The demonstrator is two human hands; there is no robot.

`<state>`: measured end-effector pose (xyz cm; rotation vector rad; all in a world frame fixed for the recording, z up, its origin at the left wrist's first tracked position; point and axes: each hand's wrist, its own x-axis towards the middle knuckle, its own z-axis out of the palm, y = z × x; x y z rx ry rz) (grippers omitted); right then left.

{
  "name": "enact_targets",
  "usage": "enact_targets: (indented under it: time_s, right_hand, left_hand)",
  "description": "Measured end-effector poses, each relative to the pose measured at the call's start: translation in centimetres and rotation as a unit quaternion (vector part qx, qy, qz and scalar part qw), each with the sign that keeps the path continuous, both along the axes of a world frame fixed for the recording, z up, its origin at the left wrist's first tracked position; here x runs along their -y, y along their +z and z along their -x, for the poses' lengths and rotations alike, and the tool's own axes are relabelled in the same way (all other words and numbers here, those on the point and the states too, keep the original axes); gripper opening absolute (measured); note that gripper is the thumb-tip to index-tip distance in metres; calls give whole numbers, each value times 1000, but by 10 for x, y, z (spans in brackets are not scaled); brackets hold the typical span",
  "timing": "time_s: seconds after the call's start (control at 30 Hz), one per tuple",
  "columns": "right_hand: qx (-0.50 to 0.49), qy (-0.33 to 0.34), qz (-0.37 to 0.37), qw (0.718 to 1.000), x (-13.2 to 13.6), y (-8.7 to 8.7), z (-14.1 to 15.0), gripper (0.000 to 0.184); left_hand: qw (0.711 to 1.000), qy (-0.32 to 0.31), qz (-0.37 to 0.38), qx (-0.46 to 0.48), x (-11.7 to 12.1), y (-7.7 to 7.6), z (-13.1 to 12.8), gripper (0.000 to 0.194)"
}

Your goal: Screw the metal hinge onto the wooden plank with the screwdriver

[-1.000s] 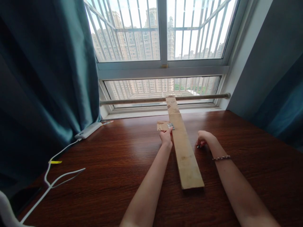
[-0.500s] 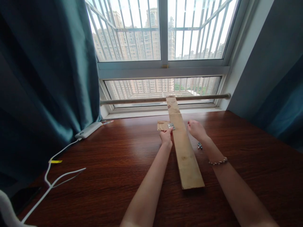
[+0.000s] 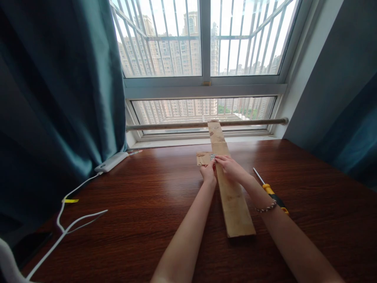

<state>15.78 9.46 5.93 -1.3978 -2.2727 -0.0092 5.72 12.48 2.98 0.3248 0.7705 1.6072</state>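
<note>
A long wooden board (image 3: 235, 208) lies on the table, running toward the window. At its left side sits a short piece of wood (image 3: 203, 158), with a small metal hinge (image 3: 213, 157) bridging the two. My left hand (image 3: 208, 171) is closed, thumb and fingers pinching the hinge at its near edge. Across the board reaches my right hand (image 3: 231, 168), its fingertips pressed together on the hinge's right side. Whatever small thing those fingertips may hold is too small and hidden to make out. A yellow and black screwdriver (image 3: 267, 188) lies beside my right forearm.
The brown wooden table (image 3: 132, 220) extends to the window. A metal rail (image 3: 176, 125) crosses behind the board's far end. A white power strip (image 3: 112, 162) with white cables (image 3: 66, 230) lies at left beside the blue curtain (image 3: 97, 78).
My right hand has moved left over the board onto the hinge. The screwdriver has come into sight by my right forearm; the small screws seen there before are now hidden. My left hand stays put.
</note>
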Motion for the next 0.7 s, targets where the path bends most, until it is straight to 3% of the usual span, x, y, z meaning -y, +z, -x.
enact_targets:
  time_s: [0.27, 0.53, 0.63, 0.7]
  right_hand:
    - [24, 11, -11, 1000, -2, -2, -3, 56]
    - [15, 17, -1, 1000, -4, -6, -4, 55]
    - [-28, 14, -6, 999, -3, 3, -8, 54]
    - [-69, -36, -6, 997, 0, 15, -17, 49]
  left_hand:
    - [1000, 4, 16, 15, -1, -2, 0, 12]
    - [1000, -6, 4, 19, -4, -2, 1, 23]
    - [1000, -5, 11, 9, -3, -2, 1, 20]
    - [1000, -3, 16, 5, -2, -2, 1, 19]
